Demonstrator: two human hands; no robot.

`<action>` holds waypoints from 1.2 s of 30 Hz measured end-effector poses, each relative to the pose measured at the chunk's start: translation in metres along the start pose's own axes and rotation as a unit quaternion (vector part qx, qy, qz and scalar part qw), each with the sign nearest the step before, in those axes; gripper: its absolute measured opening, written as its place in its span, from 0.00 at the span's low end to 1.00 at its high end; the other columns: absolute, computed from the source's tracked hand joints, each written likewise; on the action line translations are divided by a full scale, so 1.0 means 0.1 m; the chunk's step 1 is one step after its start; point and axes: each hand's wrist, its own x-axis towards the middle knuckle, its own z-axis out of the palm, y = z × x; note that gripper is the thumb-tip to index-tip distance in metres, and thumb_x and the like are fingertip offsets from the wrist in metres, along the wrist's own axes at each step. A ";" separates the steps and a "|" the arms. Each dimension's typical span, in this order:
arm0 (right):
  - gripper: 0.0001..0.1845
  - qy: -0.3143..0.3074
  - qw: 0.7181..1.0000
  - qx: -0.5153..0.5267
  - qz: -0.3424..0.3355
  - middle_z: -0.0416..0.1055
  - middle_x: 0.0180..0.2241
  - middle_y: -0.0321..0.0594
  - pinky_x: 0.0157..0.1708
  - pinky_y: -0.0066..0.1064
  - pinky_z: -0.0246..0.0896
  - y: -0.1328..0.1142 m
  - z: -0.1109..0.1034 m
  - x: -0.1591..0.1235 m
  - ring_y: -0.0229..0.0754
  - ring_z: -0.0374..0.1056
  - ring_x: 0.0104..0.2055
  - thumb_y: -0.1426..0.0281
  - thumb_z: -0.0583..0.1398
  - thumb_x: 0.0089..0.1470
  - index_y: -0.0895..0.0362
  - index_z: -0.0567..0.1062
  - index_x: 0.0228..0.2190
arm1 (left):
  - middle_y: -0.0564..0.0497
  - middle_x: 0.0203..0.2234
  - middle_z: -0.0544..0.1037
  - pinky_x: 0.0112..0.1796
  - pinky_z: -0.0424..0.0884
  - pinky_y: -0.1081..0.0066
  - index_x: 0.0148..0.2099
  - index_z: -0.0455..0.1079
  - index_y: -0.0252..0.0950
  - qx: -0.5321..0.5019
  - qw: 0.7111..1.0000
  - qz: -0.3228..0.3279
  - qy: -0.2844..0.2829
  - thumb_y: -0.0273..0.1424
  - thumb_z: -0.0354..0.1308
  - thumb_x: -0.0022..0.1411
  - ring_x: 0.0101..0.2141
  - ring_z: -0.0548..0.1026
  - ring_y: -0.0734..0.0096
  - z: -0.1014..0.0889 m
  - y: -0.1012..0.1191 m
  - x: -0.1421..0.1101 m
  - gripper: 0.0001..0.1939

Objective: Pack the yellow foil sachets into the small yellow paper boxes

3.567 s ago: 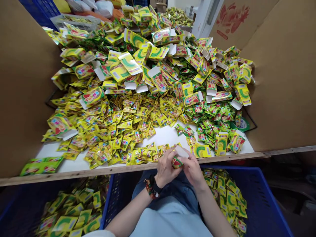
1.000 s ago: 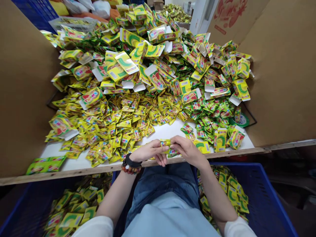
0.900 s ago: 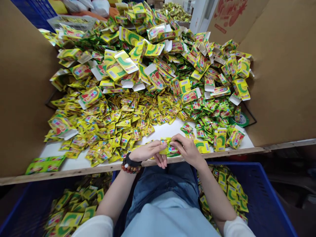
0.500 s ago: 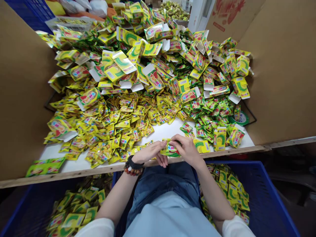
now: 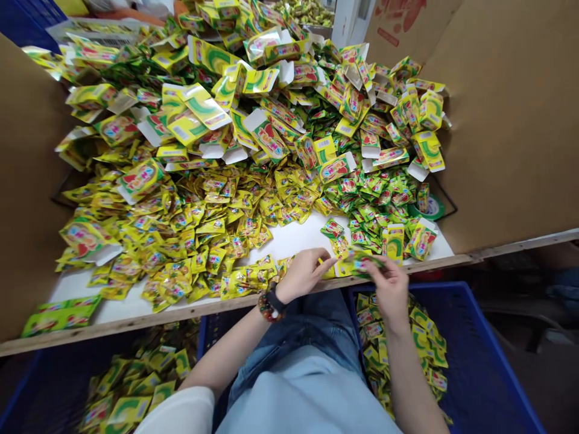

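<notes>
- White sleeve: from it, the left forearm slants up and rightward to a dark wristband and beads.
- Left hand: above the table's front edge, fingers reaching rightward; I cannot tell whether they grip anything.
- Green packet: blurred, between the hands, in front of a yellow box.
- Right hand: pointing up and left, thumb and fingers pinching the packet's right end.
- Right forearm: nearly upright, before a blue crate.
</notes>
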 end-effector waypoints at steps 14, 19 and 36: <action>0.09 -0.125 0.984 -0.102 -0.075 0.75 0.49 0.46 0.47 0.40 0.67 -0.07 -0.43 0.08 0.51 0.69 0.53 0.63 0.68 0.47 0.53 0.80 0.31 | 0.49 0.31 0.78 0.30 0.65 0.73 0.44 0.73 0.32 -0.073 0.995 -0.045 0.054 0.33 0.61 0.57 0.26 0.70 0.72 0.07 -0.03 0.24 0.13; 0.12 -0.219 0.973 0.045 0.058 0.78 0.32 0.38 0.30 0.31 0.68 -0.03 -0.09 0.11 0.42 0.73 0.33 0.61 0.70 0.41 0.52 0.77 0.29 | 0.53 0.26 0.75 0.26 0.62 0.76 0.37 0.73 0.31 -0.168 0.985 -0.046 0.015 0.44 0.61 0.57 0.24 0.67 0.76 -0.34 0.02 -0.15 0.18; 0.15 -0.146 0.986 0.080 0.020 0.73 0.27 0.33 0.22 0.26 0.64 -0.23 0.39 -0.06 0.36 0.66 0.24 0.61 0.67 0.48 0.50 0.76 0.39 | 0.46 0.44 0.76 0.46 0.70 0.61 0.51 0.66 0.37 0.047 0.973 0.014 0.224 0.31 0.64 0.48 0.44 0.74 0.57 -0.11 -0.24 -0.41 0.26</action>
